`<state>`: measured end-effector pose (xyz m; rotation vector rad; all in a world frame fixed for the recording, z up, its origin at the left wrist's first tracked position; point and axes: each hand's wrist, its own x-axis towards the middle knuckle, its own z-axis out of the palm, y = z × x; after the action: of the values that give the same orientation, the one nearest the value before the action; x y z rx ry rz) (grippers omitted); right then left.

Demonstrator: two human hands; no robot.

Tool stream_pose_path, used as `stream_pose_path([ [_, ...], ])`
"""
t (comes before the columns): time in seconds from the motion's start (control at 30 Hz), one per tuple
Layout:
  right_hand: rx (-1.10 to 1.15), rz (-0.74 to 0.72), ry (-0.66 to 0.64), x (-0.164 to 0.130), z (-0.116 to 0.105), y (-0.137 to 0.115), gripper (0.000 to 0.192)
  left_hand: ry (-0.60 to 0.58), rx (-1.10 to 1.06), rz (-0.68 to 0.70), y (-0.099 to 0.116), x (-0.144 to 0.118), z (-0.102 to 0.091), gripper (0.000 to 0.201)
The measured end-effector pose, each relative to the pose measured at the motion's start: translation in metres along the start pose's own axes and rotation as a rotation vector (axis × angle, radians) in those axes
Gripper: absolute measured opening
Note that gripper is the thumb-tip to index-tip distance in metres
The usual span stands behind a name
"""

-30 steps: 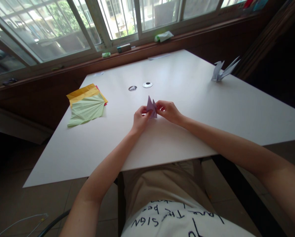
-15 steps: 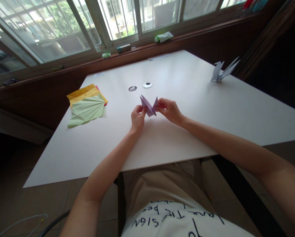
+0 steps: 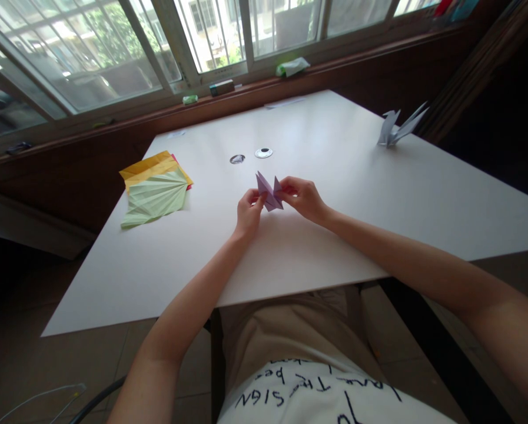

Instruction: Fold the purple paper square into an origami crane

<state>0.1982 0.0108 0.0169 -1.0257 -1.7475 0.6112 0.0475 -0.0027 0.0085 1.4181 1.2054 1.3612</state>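
A small folded purple origami paper (image 3: 270,197) with pointed flaps is held just above the white table (image 3: 334,241). My left hand (image 3: 249,213) pinches its left side between thumb and fingers. On the other side, my right hand (image 3: 305,197) grips the right-hand point of the paper with its fingertips. Two tall points stand up at the left of the piece and a shorter one at the right. My fingers cover parts of its edges.
Creased green paper (image 3: 155,200) overlaps yellow paper (image 3: 151,168) at the table's left. Beyond my hands are two round table inserts (image 3: 237,159) (image 3: 264,153). A pale folded paper crane (image 3: 394,132) stands at the right edge. Small packets (image 3: 292,66) lie on the windowsill.
The purple origami has shifted slightly right and its flaps have drawn closer together, the right point tilting more upright. My left hand moved a little to the right with it.
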Motion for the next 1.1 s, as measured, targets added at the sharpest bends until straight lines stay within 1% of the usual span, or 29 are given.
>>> stream_pose_path([
  [0.27, 0.016, -0.007, 0.006, -0.0003, 0.0005, 0.0009, 0.017, 0.012, -0.031, -0.019, -0.0028, 0.0008, 0.0007, 0.013],
  [0.7, 0.006, -0.013, -0.007, -0.0005, 0.0006, 0.0016, 0.019, 0.014, -0.011, -0.017, -0.0024, 0.0, 0.0008, 0.015],
  [1.1, -0.013, -0.003, -0.012, -0.0004, 0.0005, 0.0017, 0.016, 0.016, -0.028, -0.019, -0.0032, 0.0004, 0.0007, 0.013],
])
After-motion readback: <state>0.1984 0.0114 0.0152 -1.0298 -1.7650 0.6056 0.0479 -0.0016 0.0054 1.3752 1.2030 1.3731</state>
